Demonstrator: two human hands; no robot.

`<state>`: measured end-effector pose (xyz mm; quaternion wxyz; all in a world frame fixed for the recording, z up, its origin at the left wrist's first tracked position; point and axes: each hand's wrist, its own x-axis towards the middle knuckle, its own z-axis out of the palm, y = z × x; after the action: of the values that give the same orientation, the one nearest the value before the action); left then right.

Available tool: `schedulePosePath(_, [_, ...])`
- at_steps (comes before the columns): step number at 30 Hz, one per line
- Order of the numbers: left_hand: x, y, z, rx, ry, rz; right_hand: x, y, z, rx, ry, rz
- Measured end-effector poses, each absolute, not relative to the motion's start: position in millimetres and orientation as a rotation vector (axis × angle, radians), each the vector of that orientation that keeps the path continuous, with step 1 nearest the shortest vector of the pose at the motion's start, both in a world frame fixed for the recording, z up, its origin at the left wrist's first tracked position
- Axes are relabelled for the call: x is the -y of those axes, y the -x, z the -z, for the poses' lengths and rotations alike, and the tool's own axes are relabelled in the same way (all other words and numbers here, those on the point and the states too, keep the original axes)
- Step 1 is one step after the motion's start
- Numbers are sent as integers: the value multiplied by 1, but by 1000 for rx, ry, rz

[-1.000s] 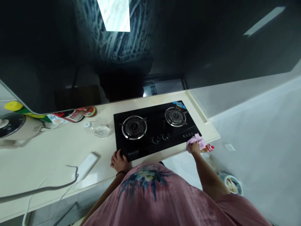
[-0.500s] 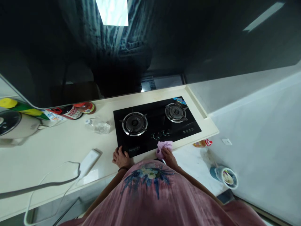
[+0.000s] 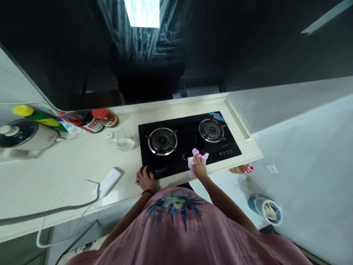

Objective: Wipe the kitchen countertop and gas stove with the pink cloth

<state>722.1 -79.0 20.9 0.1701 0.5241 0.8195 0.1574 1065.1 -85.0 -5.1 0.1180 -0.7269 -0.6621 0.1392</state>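
Note:
A pink cloth (image 3: 192, 161) lies bunched under the fingers of my right hand (image 3: 200, 170), which presses it onto the front of the black gas hob (image 3: 190, 127) and over the control knobs. One knob (image 3: 184, 156) shows just left of the cloth. My left hand (image 3: 146, 179) rests at the hob's front left corner, its fingers apart and holding nothing. The left burner (image 3: 162, 141) and the right burner (image 3: 211, 130) sit behind my hands.
A clear plastic bottle (image 3: 121, 142) lies left of the hob. A white power strip (image 3: 110, 182) with cables is on the countertop (image 3: 68, 162). Jars and bottles stand near a cooker (image 3: 41, 136). The dark range hood (image 3: 171, 66) hangs above; a bucket (image 3: 271, 212) is on the floor.
My right hand has moved the cloth forward from the counter's front edge onto the hob's knobs. My left hand stays at the corner. The view has shifted slightly.

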Motion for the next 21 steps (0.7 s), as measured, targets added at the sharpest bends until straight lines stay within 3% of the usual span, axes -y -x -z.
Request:
schedulePosePath(7, [79, -723, -22, -2329, -1488, -441, 156, -1098, 24, 2105, 1888, -466])
schedulePosePath(14, [79, -722, -19, -2351, -1486, -431, 164, -1180, 8, 1556, 2285, -232])
schedulePosePath(17, [79, -722, -18, -2351, -1490, -433, 158, -1158, -3, 1659, 2214, -363])
schedulePosePath(21, [80, -722, -19, -2344, -1514, -423, 147, -1062, -4, 1970, 1812, -657])
